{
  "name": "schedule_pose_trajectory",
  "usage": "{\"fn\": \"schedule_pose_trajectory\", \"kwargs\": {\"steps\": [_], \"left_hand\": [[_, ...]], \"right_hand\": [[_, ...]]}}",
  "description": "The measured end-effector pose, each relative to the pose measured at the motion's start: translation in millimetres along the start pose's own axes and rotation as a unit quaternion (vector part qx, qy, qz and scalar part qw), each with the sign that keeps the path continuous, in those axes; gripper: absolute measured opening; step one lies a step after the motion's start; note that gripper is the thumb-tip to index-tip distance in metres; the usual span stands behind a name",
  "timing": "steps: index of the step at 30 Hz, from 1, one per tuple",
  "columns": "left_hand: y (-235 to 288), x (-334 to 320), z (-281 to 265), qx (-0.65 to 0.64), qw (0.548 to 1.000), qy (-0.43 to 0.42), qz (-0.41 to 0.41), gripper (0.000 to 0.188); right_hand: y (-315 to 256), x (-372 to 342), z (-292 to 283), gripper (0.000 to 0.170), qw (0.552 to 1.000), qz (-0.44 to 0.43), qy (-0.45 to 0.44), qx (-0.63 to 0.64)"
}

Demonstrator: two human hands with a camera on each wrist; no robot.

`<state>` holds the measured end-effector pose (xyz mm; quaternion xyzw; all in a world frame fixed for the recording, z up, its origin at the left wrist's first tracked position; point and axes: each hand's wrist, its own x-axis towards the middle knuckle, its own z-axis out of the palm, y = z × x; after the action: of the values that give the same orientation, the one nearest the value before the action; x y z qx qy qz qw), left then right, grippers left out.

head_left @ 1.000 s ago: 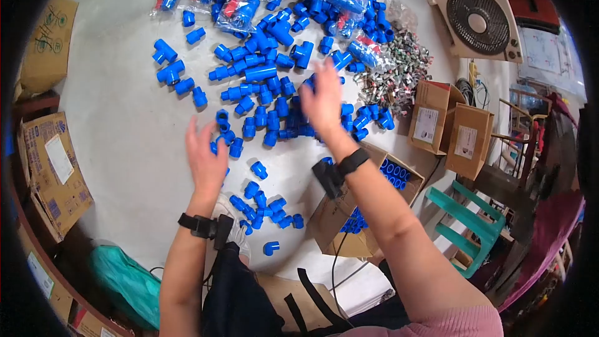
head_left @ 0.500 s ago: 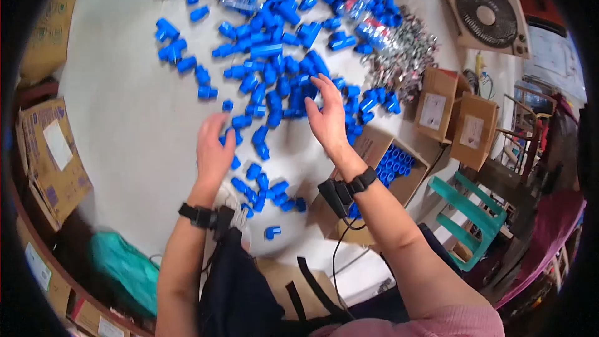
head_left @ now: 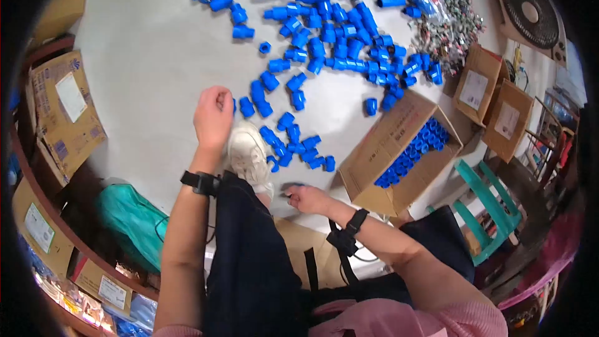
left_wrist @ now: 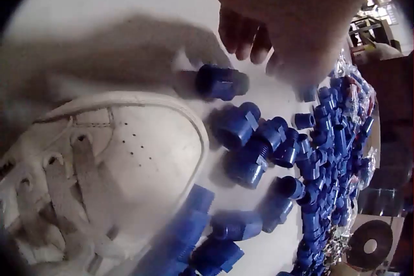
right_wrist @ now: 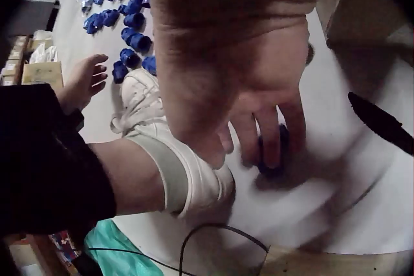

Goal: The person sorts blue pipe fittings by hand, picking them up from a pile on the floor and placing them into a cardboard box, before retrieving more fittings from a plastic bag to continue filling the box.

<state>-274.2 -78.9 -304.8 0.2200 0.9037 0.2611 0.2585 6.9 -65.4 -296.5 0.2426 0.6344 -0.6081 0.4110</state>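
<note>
While left hand [head_left: 213, 115] hangs left of white lace-up shoe [head_left: 249, 150], fingers loosely curled, empty, right hand [head_left: 307, 200], fingers extended, touches blue plastic fitting [right_wrist: 271, 170] right of it.

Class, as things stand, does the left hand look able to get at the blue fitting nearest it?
Probably yes: the left hand is close by, and nothing visible blocks it from the blue fitting; the white shoe sits to one side.

Workshop or storeroom, exact kind uncertain. Evidence: blue plastic pipe fittings [head_left: 341, 48], loose, many, across pale floor [head_left: 143, 75]; heap of small parts [head_left: 449, 34]; filled open carton [head_left: 380, 143]; labelled cardboard boxes [head_left: 75, 140]; box fan [head_left: 530, 12].
</note>
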Motion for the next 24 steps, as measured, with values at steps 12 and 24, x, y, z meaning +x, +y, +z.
{"fn": "schedule_pose_trajectory", "kwargs": {"steps": [12,24], "left_hand": [[-12,-14,16,-0.101,0.991,-0.080,-0.033,0.020],[-21,-14,17,-0.100,0.990,-0.095,-0.016,0.021]], "right_hand": [[-14,10,-32,0.028,0.971,0.012,0.232,0.059],[53,-1,36,0.032,0.979,-0.001,0.039,-0.201]]}}
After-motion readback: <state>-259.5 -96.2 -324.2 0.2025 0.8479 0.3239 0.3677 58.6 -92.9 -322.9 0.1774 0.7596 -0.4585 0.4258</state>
